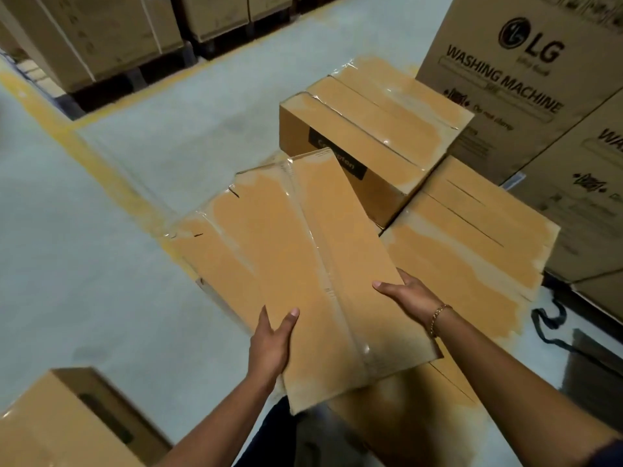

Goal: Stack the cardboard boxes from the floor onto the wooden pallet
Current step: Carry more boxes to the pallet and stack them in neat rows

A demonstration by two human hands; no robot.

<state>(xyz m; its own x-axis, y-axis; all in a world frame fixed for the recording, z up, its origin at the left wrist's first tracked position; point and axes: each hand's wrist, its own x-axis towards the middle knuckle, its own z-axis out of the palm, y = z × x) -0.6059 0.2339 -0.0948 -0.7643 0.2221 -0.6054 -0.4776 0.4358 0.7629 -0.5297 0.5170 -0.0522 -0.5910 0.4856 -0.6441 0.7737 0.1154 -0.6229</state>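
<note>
I hold a long taped cardboard box [323,271] tilted above the stack. My left hand [271,342] grips its near left edge, thumb on top. My right hand [406,294] grips its right edge, thumb on top, a bracelet on the wrist. Under it lies a bottom layer of flat boxes [472,251], with another box [222,251] at the left. One box [374,123] with a black label sits on top at the back. The wooden pallet is hidden beneath the boxes.
Tall washing machine cartons [526,62] stand at the right. A loose box [67,426] sits on the floor at bottom left. Palletised cartons [101,35] line the back. A yellow floor line [60,129] crosses the grey concrete. Black strap [549,321] lies at right.
</note>
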